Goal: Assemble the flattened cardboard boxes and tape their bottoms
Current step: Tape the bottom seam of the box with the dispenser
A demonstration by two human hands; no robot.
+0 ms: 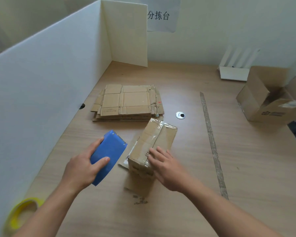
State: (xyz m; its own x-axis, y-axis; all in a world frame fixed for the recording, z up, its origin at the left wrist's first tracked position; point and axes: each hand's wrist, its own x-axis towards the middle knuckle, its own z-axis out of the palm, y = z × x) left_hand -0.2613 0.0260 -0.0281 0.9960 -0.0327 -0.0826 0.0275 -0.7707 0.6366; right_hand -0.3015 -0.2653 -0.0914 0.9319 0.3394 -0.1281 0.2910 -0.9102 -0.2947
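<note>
The assembled cardboard box (152,147) stands near the middle of the wooden table (246,168), bottom face up, with clear tape running along the seam of its closed flaps. Loose flaps spread onto the table beneath it on the near side.

The right hand (166,166) lies flat on the near part of the upturned face, fingers extended and slightly spread, palm pressing down. It grips nothing; it is in contact with the box only from above.

The left hand (83,166) is closed around a blue tape dispenser (108,156), thumb across its upper surface and fingers wrapped around the far edge. The dispenser is just beside the box on its left; whether the two touch cannot be determined.

A stack of flattened cardboard boxes (128,103) lies on the table beyond the assembled box, near it and well apart from both hands.

A roll of yellow tape (20,214) rests at the near left edge of the view, below the left forearm.

A white partition (46,82) bounds the table on the left. An open cardboard carton (266,98) sits at the far right. A strip of worn tape (212,144) runs along the table surface right of the box. A paper sign (161,16) hangs on the rear wall.
</note>
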